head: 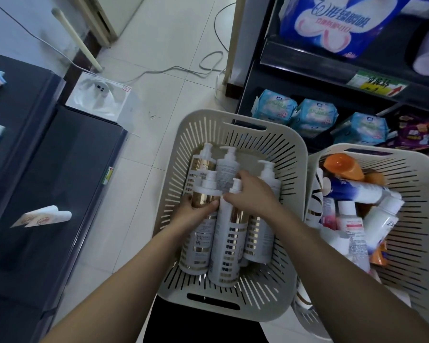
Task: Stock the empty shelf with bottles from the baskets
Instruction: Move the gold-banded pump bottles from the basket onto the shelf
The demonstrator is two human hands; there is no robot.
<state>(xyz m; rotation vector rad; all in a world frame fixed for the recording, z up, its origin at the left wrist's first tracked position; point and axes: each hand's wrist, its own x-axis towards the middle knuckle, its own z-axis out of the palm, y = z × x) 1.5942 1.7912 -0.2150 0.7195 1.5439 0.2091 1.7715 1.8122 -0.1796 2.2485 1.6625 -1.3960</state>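
A beige slotted basket (174, 174) on the floor holds several white-and-gold pump bottles lying side by side. My left hand (196, 211) grips the neck of the left front bottle (200, 241), just under its white pump. My right hand (252, 195) is closed over the top of the middle front bottle (229, 246). Behind them lie other pump bottles (227, 169). The right-hand basket (416, 191) is filled with mixed bottles, white, blue and orange.
A dark shelf unit (315, 60) at the upper right carries packets of pads and tissue. A dark cabinet (67, 169) runs along the left. Cables (174, 69) trail over the white tiled floor, and a white box (102, 97) sits by the wall.
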